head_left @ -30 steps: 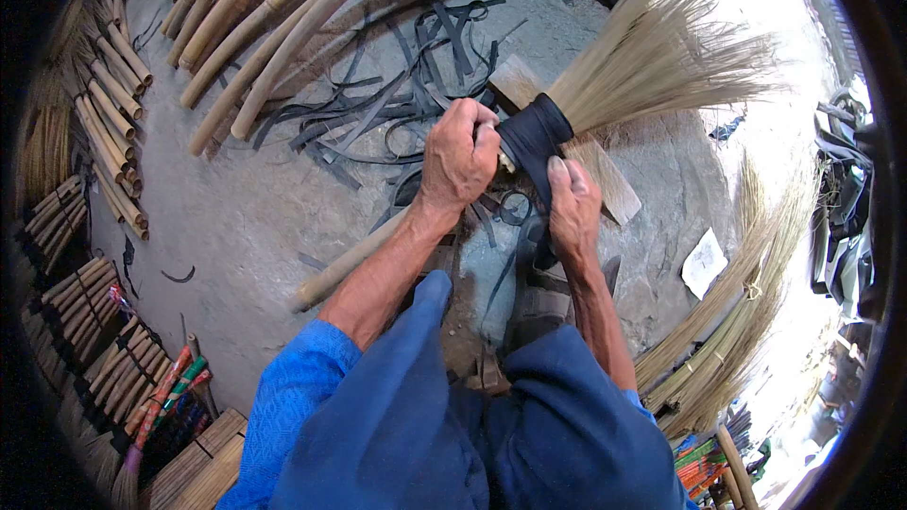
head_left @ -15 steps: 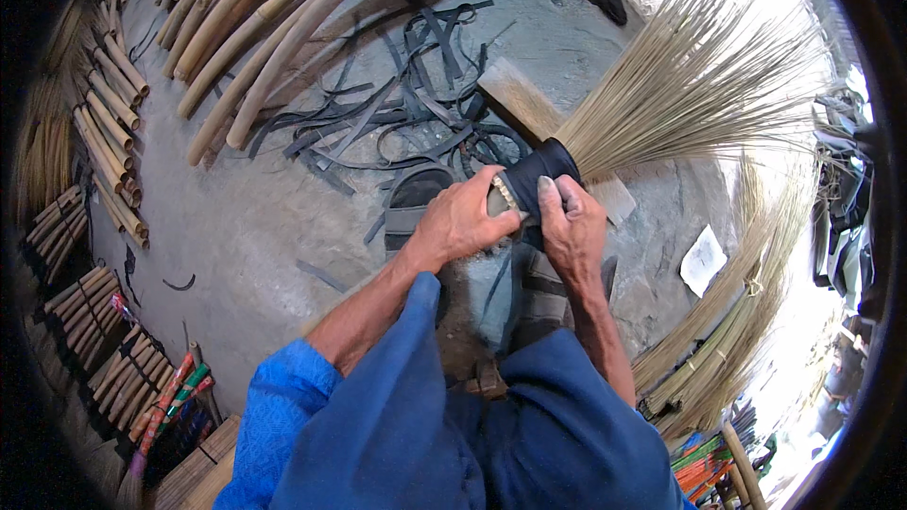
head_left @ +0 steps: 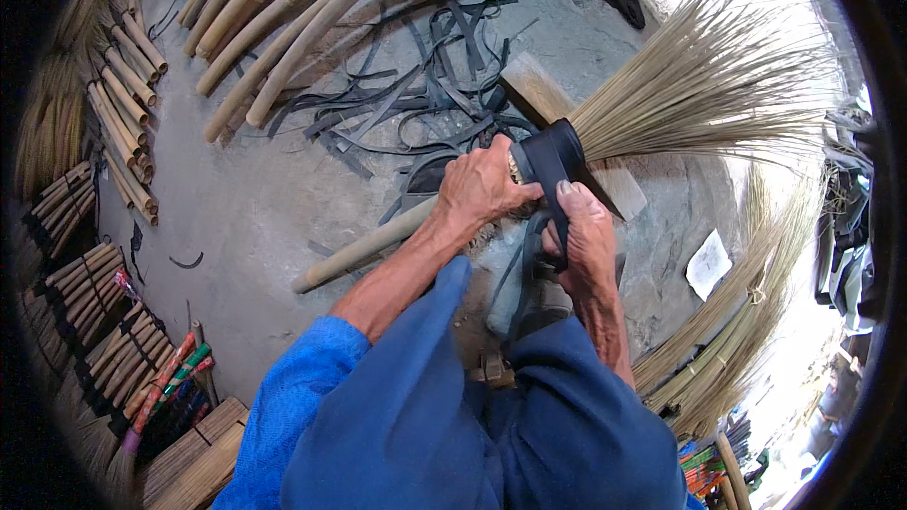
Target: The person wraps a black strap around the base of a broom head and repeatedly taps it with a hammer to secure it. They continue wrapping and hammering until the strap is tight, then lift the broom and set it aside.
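A broom head of pale straw bristles (head_left: 704,99) fans out to the upper right, bound at its neck by a black rubber band (head_left: 553,156). My left hand (head_left: 482,191) grips the bound neck where it meets the bamboo handle (head_left: 364,246), which runs down to the left across the floor. My right hand (head_left: 586,236) pinches a black rubber strap (head_left: 529,264) that hangs from the binding. A wooden block (head_left: 539,94) lies under the broom head.
Loose black rubber strips (head_left: 416,76) litter the concrete floor. Long bamboo poles (head_left: 274,28) lie at the top left, with short cut sticks (head_left: 123,123) and bundles (head_left: 76,274) along the left. More straw bundles (head_left: 727,340) lie at the right beside a white paper (head_left: 709,264).
The broom head has swung up and to the right. Both hands shifted right along with it, and the right hand has come down onto the hanging strap.
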The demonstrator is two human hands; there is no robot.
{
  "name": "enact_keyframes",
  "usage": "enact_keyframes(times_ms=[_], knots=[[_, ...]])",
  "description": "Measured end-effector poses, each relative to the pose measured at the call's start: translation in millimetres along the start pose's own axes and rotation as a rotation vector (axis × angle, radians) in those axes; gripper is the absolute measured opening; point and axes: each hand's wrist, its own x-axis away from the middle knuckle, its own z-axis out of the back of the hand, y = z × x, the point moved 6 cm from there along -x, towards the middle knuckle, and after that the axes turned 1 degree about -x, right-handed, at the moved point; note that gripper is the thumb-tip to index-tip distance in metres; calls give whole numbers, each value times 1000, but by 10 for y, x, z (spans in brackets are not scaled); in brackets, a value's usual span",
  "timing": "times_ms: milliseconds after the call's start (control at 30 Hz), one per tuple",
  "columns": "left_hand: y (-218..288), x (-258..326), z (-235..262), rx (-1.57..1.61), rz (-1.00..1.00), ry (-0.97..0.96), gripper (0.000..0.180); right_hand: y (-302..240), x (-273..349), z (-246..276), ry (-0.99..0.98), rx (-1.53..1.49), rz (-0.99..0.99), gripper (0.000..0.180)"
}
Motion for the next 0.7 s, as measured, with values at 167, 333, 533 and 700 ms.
enact_keyframes(times_ms=[167,333,533,700], knots=[[-61,-31,-55,52,165,-94,79,119,-43,122,90,240,-40,36],[122,160,147,151,-300,372,54,127,-21,134,27,287,29,35],[77,261,191,290,-509,498,26,146,-41,193,43,225,51,28],[-8,302,137,305,-464,489,24,173,-136,471,141,83,182,20]])
